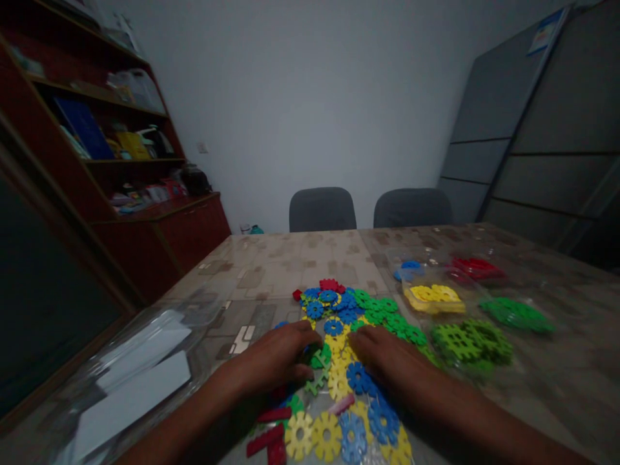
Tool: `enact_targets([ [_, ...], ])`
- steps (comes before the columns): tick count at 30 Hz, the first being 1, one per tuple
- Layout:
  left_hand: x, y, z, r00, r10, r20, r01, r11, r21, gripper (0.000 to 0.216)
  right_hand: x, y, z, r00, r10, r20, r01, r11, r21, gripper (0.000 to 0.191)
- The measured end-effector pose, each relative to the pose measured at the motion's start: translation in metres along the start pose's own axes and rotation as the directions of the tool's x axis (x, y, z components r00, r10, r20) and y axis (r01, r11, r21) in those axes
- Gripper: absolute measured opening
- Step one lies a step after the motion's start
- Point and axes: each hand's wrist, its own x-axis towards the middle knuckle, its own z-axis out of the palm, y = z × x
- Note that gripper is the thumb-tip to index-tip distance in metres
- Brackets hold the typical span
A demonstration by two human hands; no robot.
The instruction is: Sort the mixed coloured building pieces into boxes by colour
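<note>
A heap of flat plastic gear-shaped pieces in blue, green, yellow and red lies on the patterned table in front of me. My left hand rests palm down on the heap's left side, fingers curled over green pieces. My right hand lies on the heap's right side, fingers bent onto blue and yellow pieces. What the fingers of either hand grip is hidden in the dim light.
Clear containers at right hold sorted pieces: yellow, red, blue, green and green. A clear bag with white sheets lies at left. Two grey chairs stand behind the table, a wooden shelf unit at left.
</note>
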Motion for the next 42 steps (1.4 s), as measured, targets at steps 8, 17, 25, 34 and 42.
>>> enact_targets([
  [8, -0.003, 0.016, 0.002, 0.996, 0.091, 0.024, -0.091, 0.996, -0.003, 0.055, 0.020, 0.016, 0.001, 0.998, 0.044, 0.050, -0.047, 0.998, 0.049, 0.031],
  [17, 0.000, 0.017, 0.006, 0.996, 0.083, 0.029, -0.084, 0.996, 0.038, 0.038, 0.024, 0.035, -0.016, 0.996, 0.001, 0.089, -0.021, 0.974, 0.225, 0.009],
  [25, -0.003, 0.009, 0.000, 0.995, 0.087, 0.042, -0.090, 0.994, 0.069, 0.027, 0.015, 0.031, -0.007, 0.988, -0.013, 0.151, -0.002, 0.995, 0.099, 0.026],
  [34, 0.003, 0.024, 0.010, 0.996, 0.084, -0.041, -0.084, 0.996, 0.019, 0.023, 0.018, 0.036, -0.009, 0.993, -0.017, 0.113, 0.004, 0.993, 0.115, 0.028],
  [42, 0.005, 0.023, 0.019, 1.000, 0.003, -0.027, -0.004, 0.999, -0.039, 0.026, 0.021, 0.030, 0.001, 0.990, -0.043, 0.131, 0.019, 0.984, 0.179, 0.046],
])
